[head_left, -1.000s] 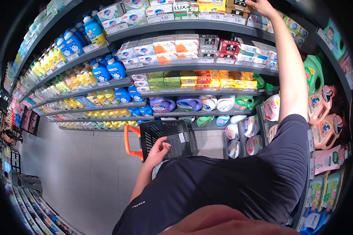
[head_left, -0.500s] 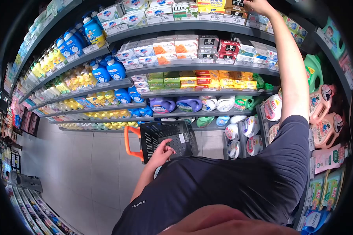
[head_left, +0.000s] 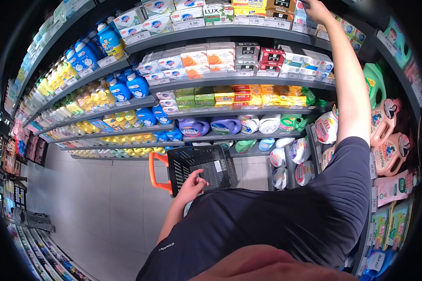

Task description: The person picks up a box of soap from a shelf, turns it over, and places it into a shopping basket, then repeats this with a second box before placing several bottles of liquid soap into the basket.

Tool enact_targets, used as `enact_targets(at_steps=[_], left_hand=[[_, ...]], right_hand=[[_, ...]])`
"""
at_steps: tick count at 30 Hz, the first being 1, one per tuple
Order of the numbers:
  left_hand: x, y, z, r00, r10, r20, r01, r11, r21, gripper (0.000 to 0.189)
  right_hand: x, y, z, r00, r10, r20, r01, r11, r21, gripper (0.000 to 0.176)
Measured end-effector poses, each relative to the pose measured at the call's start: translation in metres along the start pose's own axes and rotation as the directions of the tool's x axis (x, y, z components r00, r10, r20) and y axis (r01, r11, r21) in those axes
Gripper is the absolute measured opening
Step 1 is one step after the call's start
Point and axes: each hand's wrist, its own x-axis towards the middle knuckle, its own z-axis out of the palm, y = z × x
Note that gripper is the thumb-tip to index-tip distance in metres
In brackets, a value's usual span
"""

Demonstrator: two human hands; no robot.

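Note:
My right hand (head_left: pixel 318 11) reaches to the upper shelf at the top edge of the view. Its fingertips are partly cut off there, beside a light blue soap box (head_left: pixel 301 12) and a brown soap box (head_left: pixel 280 5); I cannot tell what the fingers grip. Low in front of my body, my left hand (head_left: pixel 191 185) has loosely bent fingers spread apart with nothing in them. It overlaps a black shopping basket (head_left: pixel 226 164) with an orange handle (head_left: pixel 155 172), which stands on the floor and has a white label inside.
Shelves ahead carry boxed soaps (head_left: pixel 195 62), blue bottles (head_left: pixel 119 87) and purple jugs (head_left: pixel 194 126). Close on my right stand pink detergent jugs (head_left: pixel 390 152) and a green jug (head_left: pixel 374 86). Grey tiled floor (head_left: pixel 94 192) stretches to the left, with another low shelf (head_left: pixel 47 248) behind.
My right hand has shifted slightly right along the upper shelf, from the brown box to the light blue one. The left hand stays over the basket, its fingers slightly raised.

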Motion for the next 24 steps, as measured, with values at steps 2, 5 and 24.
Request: enact_targets(at_steps=[2,5,24], left_hand=[[0.0,-0.001,0.0,1.0,0.001,-0.001,-0.001,1.0,-0.003,0.046],[-0.002,0.001,0.003,1.0,-0.008,-0.013,0.008,1.0,-0.014,0.042],[0.003,-0.004,0.001,1.0,-0.026,0.012,0.026,0.997,-0.069,0.04]], right_hand=[[0.003,0.008,0.004,0.998,-0.058,-0.03,0.059,0.998,0.033,0.032],[-0.001,0.009,0.0,0.992,-0.115,-0.059,0.119,0.99,0.074,0.029],[-0.016,0.01,-0.002,0.946,0.033,-0.323,0.104,0.912,0.397,0.025]])
